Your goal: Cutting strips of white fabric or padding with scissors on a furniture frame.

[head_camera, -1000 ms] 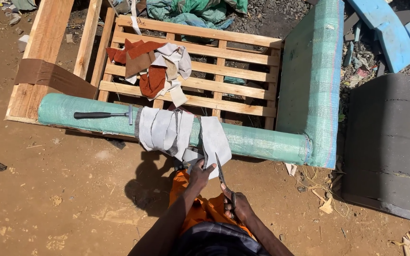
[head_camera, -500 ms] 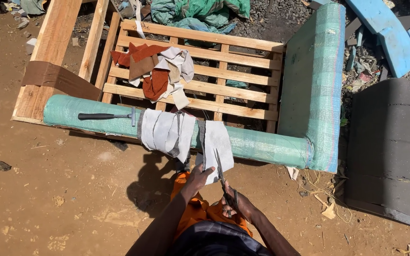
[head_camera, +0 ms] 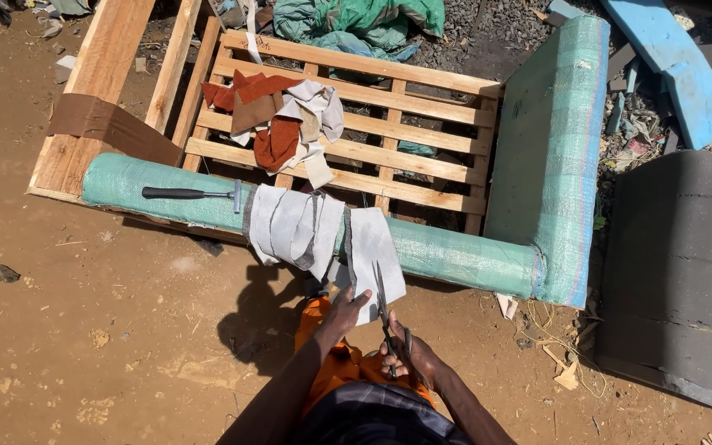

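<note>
My right hand (head_camera: 412, 356) grips dark scissors (head_camera: 383, 309) whose blades point up into a grey fabric piece (head_camera: 372, 255). My left hand (head_camera: 344, 311) pinches the lower left edge of that piece. The fabric hangs over the front rail of a wooden sofa frame wrapped in green woven sheeting (head_camera: 455, 255). More grey fabric pieces (head_camera: 292, 227) drape over the rail to the left. A hammer with a black handle (head_camera: 191, 194) lies on the rail further left.
Rust-red and grey fabric scraps (head_camera: 278, 115) lie on the frame's wooden slats (head_camera: 422, 124). A grey foam block (head_camera: 677, 272) sits to the right, blue foam pieces (head_camera: 669, 58) at the top right, green sheeting (head_camera: 356, 21) behind. Brown dirt ground (head_camera: 92, 330) surrounds the frame.
The view has shifted slightly. My hands stay on the grey fabric piece, and the scissors have moved a little further up into it.
</note>
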